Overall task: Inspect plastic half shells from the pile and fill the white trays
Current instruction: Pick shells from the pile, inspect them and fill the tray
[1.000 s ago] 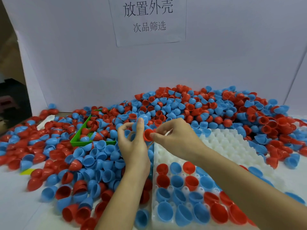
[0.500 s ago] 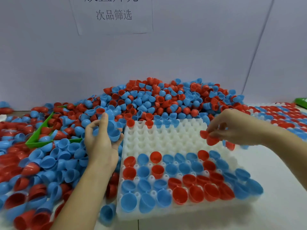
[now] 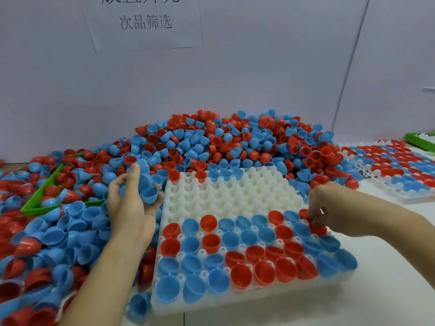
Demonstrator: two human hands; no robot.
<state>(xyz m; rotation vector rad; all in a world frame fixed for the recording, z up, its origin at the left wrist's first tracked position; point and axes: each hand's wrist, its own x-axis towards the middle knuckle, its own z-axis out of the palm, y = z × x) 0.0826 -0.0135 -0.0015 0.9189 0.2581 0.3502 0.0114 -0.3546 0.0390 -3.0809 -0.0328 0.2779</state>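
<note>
White tray (image 3: 231,196) sits centre on the desk (image 3: 376,290), near rows filled with red and blue shells, back rows mostly bare sockets; only a few shells along the far edge. Tray's near and right edges have open desk beside them; left edge and far edge are crowded by the pile (image 3: 211,142), which runs up against the back wall (image 3: 259,74).

Left hand (image 3: 131,205) just off the tray's left edge, palm up, grip curled round a few blue shells (image 3: 149,191). Right hand (image 3: 329,208) at the tray's right edge, grip pinching a red shell (image 3: 317,229) low over the fourth-row sockets; fingertips hide whether it is seated.

Second tray (image 3: 395,175) far right, full, cut off by the frame. Green bin (image 3: 54,198) left, half buried in shells. Another green bin (image 3: 421,140) at far right edge, mostly cut off. Paper sign (image 3: 143,22) on wall, top line cropped. Loose blue shell (image 3: 140,307) on desk by tray's near left corner. Desk white, wall pale, seam in the right wall panel.
</note>
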